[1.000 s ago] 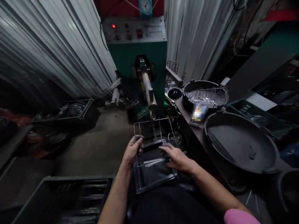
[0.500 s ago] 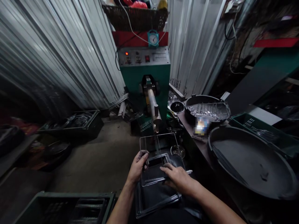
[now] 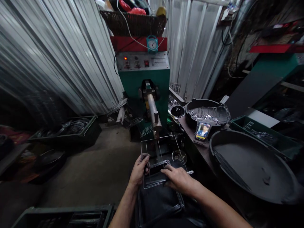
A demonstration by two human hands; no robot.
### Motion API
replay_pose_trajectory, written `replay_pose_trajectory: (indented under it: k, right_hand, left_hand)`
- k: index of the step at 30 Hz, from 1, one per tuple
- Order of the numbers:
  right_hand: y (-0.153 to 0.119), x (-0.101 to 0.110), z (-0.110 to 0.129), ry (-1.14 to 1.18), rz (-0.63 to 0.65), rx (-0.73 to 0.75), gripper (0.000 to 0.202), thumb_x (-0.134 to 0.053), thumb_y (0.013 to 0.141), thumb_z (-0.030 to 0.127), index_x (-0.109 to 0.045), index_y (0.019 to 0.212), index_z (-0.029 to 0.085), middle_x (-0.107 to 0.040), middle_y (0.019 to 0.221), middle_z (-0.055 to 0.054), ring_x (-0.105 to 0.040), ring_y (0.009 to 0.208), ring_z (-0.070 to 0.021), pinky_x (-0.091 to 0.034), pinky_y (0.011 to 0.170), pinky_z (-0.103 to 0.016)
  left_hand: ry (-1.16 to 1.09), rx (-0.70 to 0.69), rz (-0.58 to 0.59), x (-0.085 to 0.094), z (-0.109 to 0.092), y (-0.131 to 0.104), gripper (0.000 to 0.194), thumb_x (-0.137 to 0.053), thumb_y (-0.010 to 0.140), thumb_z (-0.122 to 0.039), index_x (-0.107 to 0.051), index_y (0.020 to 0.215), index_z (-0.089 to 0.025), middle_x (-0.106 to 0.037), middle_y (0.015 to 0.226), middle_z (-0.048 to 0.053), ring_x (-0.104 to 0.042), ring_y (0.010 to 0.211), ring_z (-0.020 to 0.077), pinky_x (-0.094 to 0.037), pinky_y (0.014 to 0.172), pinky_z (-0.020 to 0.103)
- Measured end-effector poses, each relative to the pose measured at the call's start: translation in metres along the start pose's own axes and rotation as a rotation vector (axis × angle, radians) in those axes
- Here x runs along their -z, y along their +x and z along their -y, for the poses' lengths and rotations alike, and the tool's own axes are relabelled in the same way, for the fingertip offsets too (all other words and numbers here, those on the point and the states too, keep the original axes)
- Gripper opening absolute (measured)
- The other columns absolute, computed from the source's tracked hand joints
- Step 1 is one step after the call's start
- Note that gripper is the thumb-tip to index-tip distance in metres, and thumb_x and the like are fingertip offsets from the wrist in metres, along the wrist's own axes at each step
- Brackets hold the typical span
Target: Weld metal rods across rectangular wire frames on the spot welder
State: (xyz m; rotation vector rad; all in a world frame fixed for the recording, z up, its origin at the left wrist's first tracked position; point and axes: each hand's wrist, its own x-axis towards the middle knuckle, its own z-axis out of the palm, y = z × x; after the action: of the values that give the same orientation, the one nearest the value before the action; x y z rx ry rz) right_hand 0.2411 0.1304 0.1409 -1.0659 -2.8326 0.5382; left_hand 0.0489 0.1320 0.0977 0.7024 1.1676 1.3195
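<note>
Both hands (image 3: 160,173) hold a wire frame (image 3: 146,142) (thin, rectangular)

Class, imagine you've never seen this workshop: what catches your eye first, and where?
Probably the glowing red light on the green machine's panel, below a teal clock. Next, a bright little screen at right. Below the machine's arm, the left hand grips a thin wire frame.
</note>
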Motion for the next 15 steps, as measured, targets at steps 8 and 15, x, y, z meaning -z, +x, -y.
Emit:
replay_pose_trajectory:
  k: [8, 15]
  right_hand:
    - [-0.001, -0.017, -0.009, 0.013, -0.032, 0.004, 0.051, -0.059, 0.072, 0.027, -0.042, 0.119, 0.025, -0.051, 0.112, -0.006, -0.057, 0.087, -0.0200, -0.044, 0.069, -0.027]
    - [0.011, -0.004, -0.042, 0.168, -0.206, 0.012, 0.055, -0.061, 0.069, 0.036, -0.044, 0.119, 0.021, -0.057, 0.100, -0.007, -0.056, 0.087, -0.0187, -0.042, 0.073, -0.027]
  left_hand:
    - [0.102, -0.026, -0.037, -0.004, 0.003, -0.003, 0.032, -0.057, 0.066, -0.044, -0.046, 0.084, -0.019, -0.039, 0.044, -0.010, -0.031, 0.031, 0.0027, -0.021, 0.031, 0.013]
    - [0.131, -0.090, -0.039, 0.003, -0.017, 0.031, 0.032, -0.057, 0.066, -0.042, -0.047, 0.083, -0.018, -0.045, 0.049, -0.008, -0.035, 0.033, 0.0026, -0.024, 0.033, 0.013]
